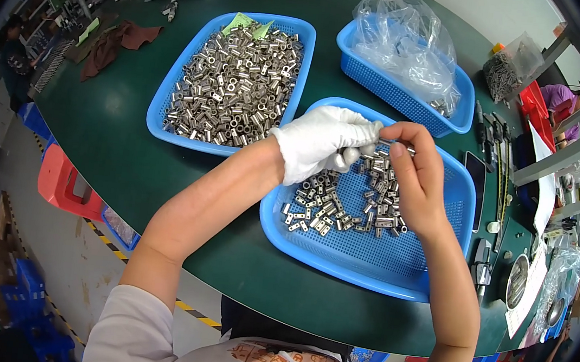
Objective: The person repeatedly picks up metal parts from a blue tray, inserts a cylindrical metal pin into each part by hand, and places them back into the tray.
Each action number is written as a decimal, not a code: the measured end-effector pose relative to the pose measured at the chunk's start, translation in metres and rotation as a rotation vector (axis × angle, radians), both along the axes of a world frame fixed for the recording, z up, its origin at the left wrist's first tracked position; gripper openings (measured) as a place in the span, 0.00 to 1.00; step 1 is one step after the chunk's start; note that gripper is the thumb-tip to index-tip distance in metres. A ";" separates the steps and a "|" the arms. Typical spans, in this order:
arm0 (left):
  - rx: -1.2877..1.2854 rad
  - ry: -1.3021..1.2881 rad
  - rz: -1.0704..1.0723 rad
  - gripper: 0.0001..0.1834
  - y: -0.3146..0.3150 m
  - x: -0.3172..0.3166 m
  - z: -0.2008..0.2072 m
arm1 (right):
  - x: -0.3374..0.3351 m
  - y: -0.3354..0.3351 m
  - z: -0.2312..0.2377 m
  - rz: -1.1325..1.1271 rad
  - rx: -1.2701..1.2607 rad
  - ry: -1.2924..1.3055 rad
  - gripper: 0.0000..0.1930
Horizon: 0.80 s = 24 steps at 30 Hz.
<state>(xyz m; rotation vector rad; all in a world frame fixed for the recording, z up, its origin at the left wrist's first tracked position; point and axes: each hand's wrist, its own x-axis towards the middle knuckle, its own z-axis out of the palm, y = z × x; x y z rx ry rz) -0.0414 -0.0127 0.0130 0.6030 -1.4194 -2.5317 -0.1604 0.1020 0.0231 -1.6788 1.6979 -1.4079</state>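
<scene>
My left hand, in a white glove, is closed with its fingers curled; what they hold is hidden. Its fingertips meet those of my bare right hand above a blue perforated basket. Between my right thumb and forefinger is a small shiny metal sleeve, mostly covered by the fingers. Below both hands, the blue basket holds loose metal sleeves, several with two small holes in the side. They lie in two loose groups on its floor.
Another blue basket, full of metal sleeves with green paper on top, stands at left. A third blue basket holds a clear plastic bag. A phone, calipers and a metal bowl lie at right on the green table.
</scene>
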 end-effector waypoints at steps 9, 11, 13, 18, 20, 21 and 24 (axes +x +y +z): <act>-0.029 0.001 0.003 0.07 -0.001 -0.001 0.002 | -0.001 0.001 -0.005 0.029 0.161 -0.149 0.07; -0.037 -0.002 0.038 0.07 0.000 -0.001 0.004 | -0.001 0.001 -0.007 0.034 0.162 -0.105 0.07; -0.056 -0.010 0.039 0.07 -0.001 0.000 0.005 | 0.000 0.001 -0.009 0.057 0.181 -0.055 0.08; -0.135 -0.032 0.003 0.07 -0.001 0.002 0.002 | 0.002 -0.002 -0.020 0.087 0.153 0.048 0.08; -0.147 -0.036 -0.012 0.07 0.001 0.001 0.000 | 0.002 -0.003 -0.021 0.103 0.096 0.093 0.08; -0.111 -0.006 -0.020 0.07 -0.001 0.000 0.000 | 0.002 -0.005 -0.016 0.096 0.135 0.028 0.08; -0.057 0.019 -0.002 0.07 0.001 -0.003 0.005 | -0.002 -0.008 -0.014 0.080 0.082 0.005 0.08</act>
